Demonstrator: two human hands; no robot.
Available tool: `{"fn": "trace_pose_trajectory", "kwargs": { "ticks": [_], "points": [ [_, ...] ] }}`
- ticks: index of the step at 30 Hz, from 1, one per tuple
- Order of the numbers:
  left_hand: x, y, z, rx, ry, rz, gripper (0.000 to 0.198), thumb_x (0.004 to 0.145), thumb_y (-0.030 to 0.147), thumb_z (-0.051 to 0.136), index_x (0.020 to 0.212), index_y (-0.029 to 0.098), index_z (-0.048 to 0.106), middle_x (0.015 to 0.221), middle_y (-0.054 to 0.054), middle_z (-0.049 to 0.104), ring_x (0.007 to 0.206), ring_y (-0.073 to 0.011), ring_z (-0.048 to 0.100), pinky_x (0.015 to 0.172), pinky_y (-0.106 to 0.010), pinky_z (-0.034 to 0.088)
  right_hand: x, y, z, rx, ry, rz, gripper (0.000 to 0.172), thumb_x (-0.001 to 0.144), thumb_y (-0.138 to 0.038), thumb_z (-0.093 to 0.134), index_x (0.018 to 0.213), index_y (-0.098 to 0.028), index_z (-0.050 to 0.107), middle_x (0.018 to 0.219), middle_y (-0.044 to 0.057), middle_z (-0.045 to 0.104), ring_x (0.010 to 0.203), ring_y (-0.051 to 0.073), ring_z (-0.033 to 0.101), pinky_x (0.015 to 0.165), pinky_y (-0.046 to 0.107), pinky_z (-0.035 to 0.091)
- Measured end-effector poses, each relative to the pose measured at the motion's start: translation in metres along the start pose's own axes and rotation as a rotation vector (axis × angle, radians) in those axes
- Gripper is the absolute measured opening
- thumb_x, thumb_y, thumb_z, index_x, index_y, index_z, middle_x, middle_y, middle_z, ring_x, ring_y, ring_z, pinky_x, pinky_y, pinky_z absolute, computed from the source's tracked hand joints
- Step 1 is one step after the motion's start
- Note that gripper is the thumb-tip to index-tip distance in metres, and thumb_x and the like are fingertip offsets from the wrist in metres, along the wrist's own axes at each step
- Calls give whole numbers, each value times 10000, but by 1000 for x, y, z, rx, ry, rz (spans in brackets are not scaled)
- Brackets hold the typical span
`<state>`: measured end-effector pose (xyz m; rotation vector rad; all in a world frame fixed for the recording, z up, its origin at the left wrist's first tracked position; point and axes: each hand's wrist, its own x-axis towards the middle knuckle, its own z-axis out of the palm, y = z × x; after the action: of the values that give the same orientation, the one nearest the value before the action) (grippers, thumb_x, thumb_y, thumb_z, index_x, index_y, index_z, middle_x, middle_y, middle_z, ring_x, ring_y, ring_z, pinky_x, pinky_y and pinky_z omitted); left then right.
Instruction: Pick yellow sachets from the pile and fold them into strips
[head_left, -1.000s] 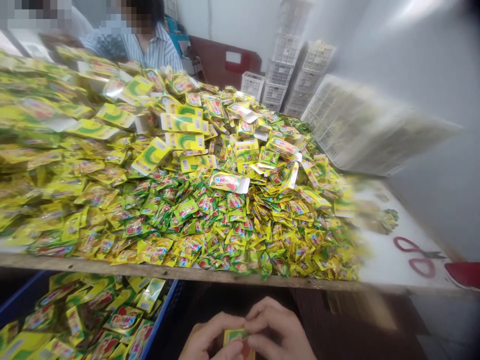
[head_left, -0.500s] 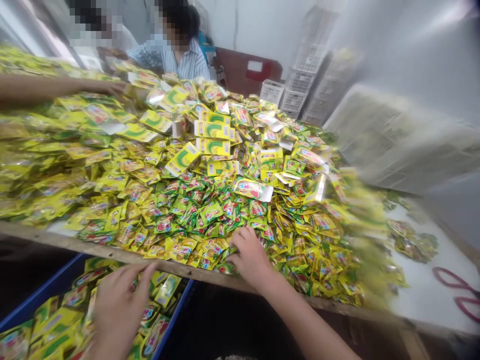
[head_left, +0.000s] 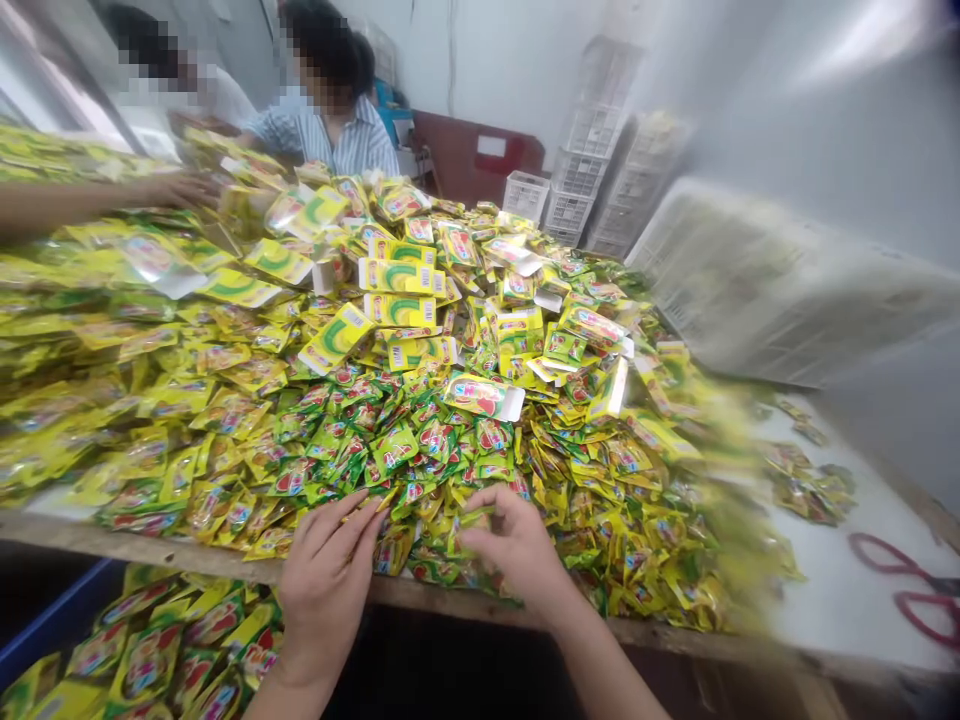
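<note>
At the table's front edge, my left hand point(head_left: 326, 570) is closed, its fingertips pinching a small yellow sachet point(head_left: 385, 500). My right hand point(head_left: 517, 545) is just right of it, thumb and fingers curled around a green-yellow sachet point(head_left: 474, 518) at the front of the pile. Green sachets with red fruit prints point(head_left: 394, 448) lie in front of both hands, and yellow ones point(head_left: 637, 500) spread to the right. A flat yellow carton point(head_left: 480, 397) with a white flap rests on the pile above my right hand.
A blue bin point(head_left: 56, 620) full of packets stands below the table edge at left. Red-handled scissors point(head_left: 926, 610) lie at right near a tilted white crate point(head_left: 750, 290). Opposite sits a person in a striped shirt point(head_left: 330, 140); another person's arm point(head_left: 90, 205) reaches in from the left.
My left hand has moved from over the blue bin up to the pile and now pinches a sachet. My right hand has closed around a sachet; the view has shifted slightly.
</note>
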<state>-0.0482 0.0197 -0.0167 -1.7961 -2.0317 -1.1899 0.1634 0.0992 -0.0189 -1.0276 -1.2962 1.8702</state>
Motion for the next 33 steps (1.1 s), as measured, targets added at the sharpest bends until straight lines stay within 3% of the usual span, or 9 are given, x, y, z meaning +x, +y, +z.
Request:
{"fn": "trace_pose_trajectory", "kwargs": {
  "ticks": [3,6,9,12,16,21,26,30,33],
  "points": [
    [7,5,-9,74,95,-26,214,790,176,719,998,222,722,1058,-87,729,987,-263,638,986,-448,448,-2,-4,-1,75,25,-19,275,689,-110,653,953,-181,622,625,-79,495,498,63,387,469,180,321],
    [13,17,-12,45,132,-309,254,813,294,693,1049,199,685,983,-87,726,898,-257,661,881,-406,491,-6,-10,-2,159,73,-29,313,663,-87,660,959,-182,619,677,-62,526,583,79,433,522,179,364],
    [16,37,-4,-344,-85,-672,307,803,412,683,1024,204,640,834,-38,715,767,-221,662,740,-329,513,-10,-12,3,287,52,-13,272,699,-207,722,941,-189,600,674,-57,534,529,82,439,458,184,384],
    [11,63,12,-820,-316,-874,341,769,413,723,1006,194,614,822,-22,713,816,-211,661,733,-281,508,-12,-9,11,393,53,-29,331,683,-307,774,924,-193,578,708,-29,579,576,129,537,480,245,496],
    [-1,98,31,-977,-220,-989,309,794,424,703,996,202,630,957,-15,685,991,-190,604,805,-216,476,-11,4,19,279,270,-33,308,671,-331,777,790,-201,525,630,-47,553,514,130,525,419,232,463],
    [-7,120,43,-1052,-83,-1090,434,662,316,840,1017,230,605,972,-5,686,945,-163,618,792,-201,495,-11,19,21,42,556,-207,199,706,-181,706,617,-183,528,617,-44,525,589,120,496,548,226,422],
    [2,113,46,-1292,-147,-1177,360,675,239,838,972,225,635,828,26,687,751,-94,623,687,-140,495,-19,13,19,-46,530,-253,220,723,-178,722,598,-181,541,653,-40,505,625,128,477,585,236,391],
    [5,104,42,-1334,-278,-1246,330,731,238,799,1035,228,672,887,6,700,832,-105,629,725,-134,510,-24,-3,11,-81,469,-266,132,708,-81,679,684,-181,596,737,-35,514,661,125,486,602,229,386],
    [5,105,41,-1298,-276,-1202,314,743,238,789,1042,226,692,951,1,695,885,-112,624,749,-129,518,-24,-11,6,-88,403,-252,115,707,-78,668,752,-181,641,758,-27,537,668,129,497,601,231,391]
  ]
}}
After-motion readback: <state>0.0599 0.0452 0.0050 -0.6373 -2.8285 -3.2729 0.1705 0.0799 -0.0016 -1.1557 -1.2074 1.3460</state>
